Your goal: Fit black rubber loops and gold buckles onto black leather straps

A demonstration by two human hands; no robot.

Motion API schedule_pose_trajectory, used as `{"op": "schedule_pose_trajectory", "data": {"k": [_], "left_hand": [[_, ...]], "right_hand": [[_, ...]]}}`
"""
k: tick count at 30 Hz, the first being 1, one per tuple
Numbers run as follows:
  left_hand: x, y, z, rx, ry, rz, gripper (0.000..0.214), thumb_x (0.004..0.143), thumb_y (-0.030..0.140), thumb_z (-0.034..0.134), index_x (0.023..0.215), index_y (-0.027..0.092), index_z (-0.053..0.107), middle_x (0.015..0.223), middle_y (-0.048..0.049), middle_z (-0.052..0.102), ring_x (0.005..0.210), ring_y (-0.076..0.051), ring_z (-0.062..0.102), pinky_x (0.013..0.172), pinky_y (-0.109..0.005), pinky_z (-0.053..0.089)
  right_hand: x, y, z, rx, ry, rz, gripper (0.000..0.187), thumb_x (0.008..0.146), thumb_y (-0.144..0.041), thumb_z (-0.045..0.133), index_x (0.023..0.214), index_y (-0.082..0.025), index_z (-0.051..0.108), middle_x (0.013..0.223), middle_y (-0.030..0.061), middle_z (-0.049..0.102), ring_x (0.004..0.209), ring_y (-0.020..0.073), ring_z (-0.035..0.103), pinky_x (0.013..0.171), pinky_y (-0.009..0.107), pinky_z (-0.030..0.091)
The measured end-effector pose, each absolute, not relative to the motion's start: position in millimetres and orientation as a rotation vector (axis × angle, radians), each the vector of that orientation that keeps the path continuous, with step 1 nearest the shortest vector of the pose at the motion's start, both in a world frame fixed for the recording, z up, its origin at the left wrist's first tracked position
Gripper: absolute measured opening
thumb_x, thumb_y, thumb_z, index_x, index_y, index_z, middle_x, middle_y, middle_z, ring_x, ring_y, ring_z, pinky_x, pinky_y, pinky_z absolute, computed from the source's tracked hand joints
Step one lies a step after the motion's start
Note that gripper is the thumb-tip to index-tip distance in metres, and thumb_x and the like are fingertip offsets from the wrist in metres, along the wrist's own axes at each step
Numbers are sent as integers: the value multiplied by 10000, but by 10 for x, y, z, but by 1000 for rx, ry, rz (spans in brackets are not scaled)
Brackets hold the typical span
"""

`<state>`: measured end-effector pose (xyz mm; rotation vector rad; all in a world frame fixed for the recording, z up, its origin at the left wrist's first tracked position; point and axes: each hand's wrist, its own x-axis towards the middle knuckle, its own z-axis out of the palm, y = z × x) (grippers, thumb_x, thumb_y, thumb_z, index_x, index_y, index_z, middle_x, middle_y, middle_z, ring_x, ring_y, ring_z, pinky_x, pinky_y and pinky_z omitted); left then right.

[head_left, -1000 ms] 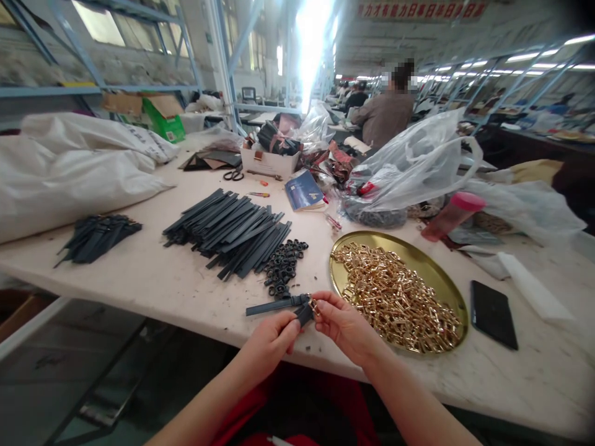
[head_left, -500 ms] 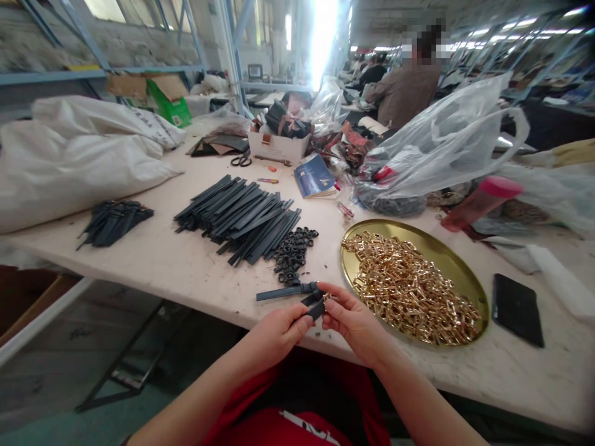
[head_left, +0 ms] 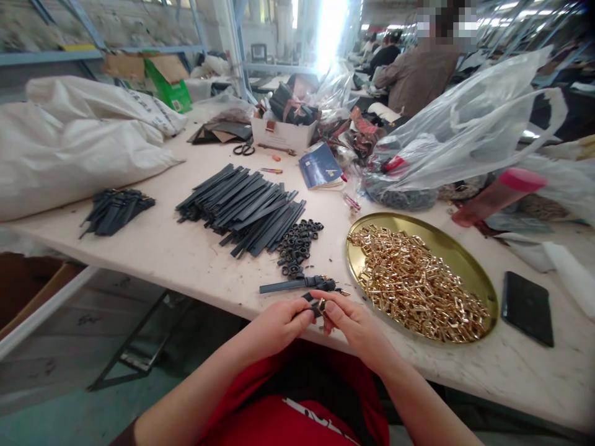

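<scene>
My left hand is closed on a dark strap at the table's front edge. In the fingers of my right hand a gold buckle is pinched against the strap's end. Just beyond my hands lies a strap with a buckle fitted. Small dark loops are heaped behind it, beside a large pile of dark straps. To the right, a round gold tray carries a mound of gold buckles.
A black phone lies right of the tray. A bundle of dark straps is at left, near a white sack. Farther back are scissors, a blue booklet, a white box and a plastic bag. A person sits beyond.
The gold buckle between my fingers now shows more plainly on the strap's end. My hands have shifted slightly away from the finished-looking strap, and the view has tilted a little.
</scene>
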<state>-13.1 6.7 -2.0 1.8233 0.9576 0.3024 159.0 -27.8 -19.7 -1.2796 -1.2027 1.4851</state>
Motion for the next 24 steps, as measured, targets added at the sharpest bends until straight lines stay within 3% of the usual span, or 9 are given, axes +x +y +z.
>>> {"op": "schedule_pose_trajectory", "data": {"k": [5,8,11,15,24], "left_hand": [[-64,-45,-20,1685,1013,425,171,795,238,396,818,172,552,780,3,584,729,-148,502,664,-241,365],[-39,-107,-47,1594,1058,478,141,750,195,423,840,172,529,789,12,581,750,-143,499,685,-246,372],[-32,-141,-86,1502,1082,477,101,758,215,424,812,171,497,672,33,542,634,-116,473,589,-223,361],[-26,-155,-129,1355,1034,448,200,814,360,408,789,168,459,534,67,455,440,-68,364,444,-189,286],[62,-173,-187,1098,1073,508,207,778,369,450,759,163,440,569,40,544,350,-36,321,357,-175,225]], "right_hand": [[1435,-322,-284,-1365,-1166,1300,376,766,-418,545,1079,-209,539,633,-35,497,516,106,455,513,253,405],[1375,-377,-366,-1303,-1049,1306,282,733,-395,598,934,-215,517,678,-37,502,534,100,456,488,229,390],[1368,-423,-374,-1313,-1128,1269,195,754,-386,584,778,-202,523,634,-39,500,553,106,463,523,233,386],[1390,-427,-314,-1353,-1198,1220,253,797,-425,516,725,-185,552,597,-22,523,572,124,495,565,254,402],[1405,-346,-340,-1417,-1076,1237,339,778,-505,505,695,-178,537,581,-15,541,536,123,501,522,255,407]]}}
